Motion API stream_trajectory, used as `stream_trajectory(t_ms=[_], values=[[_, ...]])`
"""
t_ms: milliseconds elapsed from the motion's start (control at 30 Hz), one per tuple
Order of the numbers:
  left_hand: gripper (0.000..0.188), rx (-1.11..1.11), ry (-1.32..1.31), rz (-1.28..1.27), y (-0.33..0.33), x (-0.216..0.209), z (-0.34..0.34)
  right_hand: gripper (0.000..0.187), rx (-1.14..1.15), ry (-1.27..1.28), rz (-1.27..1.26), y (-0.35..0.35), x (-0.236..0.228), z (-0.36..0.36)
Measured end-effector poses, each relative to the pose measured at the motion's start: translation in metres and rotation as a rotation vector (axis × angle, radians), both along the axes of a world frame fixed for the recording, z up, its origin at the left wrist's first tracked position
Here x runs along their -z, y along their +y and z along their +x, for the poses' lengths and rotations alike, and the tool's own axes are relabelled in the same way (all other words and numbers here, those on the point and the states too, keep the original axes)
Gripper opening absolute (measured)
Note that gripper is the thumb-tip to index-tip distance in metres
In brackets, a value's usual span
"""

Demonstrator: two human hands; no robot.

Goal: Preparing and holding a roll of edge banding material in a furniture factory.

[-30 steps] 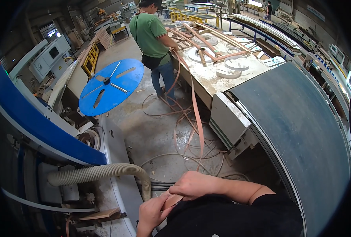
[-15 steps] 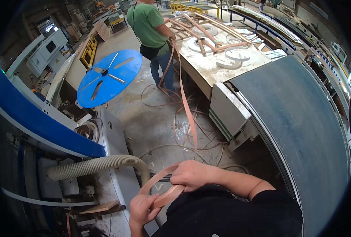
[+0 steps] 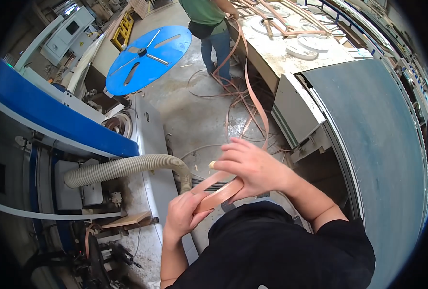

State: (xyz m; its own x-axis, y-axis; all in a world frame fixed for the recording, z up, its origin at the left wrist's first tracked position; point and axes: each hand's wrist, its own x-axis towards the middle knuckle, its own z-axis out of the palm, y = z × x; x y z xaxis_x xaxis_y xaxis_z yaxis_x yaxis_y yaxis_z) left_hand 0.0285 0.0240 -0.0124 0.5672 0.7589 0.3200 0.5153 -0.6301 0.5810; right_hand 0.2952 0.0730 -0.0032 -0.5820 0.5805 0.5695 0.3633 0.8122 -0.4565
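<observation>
A long thin brown edging strip point(image 3: 250, 91) runs from a person in a green shirt point(image 3: 205, 14) at the top, down over the floor to me. My right hand point(image 3: 250, 166) is closed around the strip's near part, bending it into a loop point(image 3: 216, 195). My left hand point(image 3: 182, 214) pinches the lower end of that loop, just left of my chest. Both hands hover above the grey machine housing and the floor.
A ribbed grey hose point(image 3: 127, 166) curves over the blue and grey machine point(image 3: 50, 115) at the left. A blue round reel plate point(image 3: 146, 53) stands behind it. Loose strips lie on the concrete floor point(image 3: 199, 115). A grey workbench point(image 3: 372, 144) fills the right; a cluttered table point(image 3: 295, 48) lies behind.
My hands have risen and moved right, drawing more strip into a wider loop. The view has tilted down, so the person in green has slid toward the top edge.
</observation>
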Motion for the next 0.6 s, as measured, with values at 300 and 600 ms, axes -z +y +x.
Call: stream_trajectory(t_ms=[300,600], values=[[0.054,0.114,-0.148,-0.078,0.009,0.002,-0.032,0.035,-0.051,0.111,-0.091,-0.003,0.030,-0.003],[0.066,-0.106,0.086,0.004,0.000,-0.031,0.028,0.031,-0.004,-0.053,-0.059,-0.015,0.022,-0.021]])
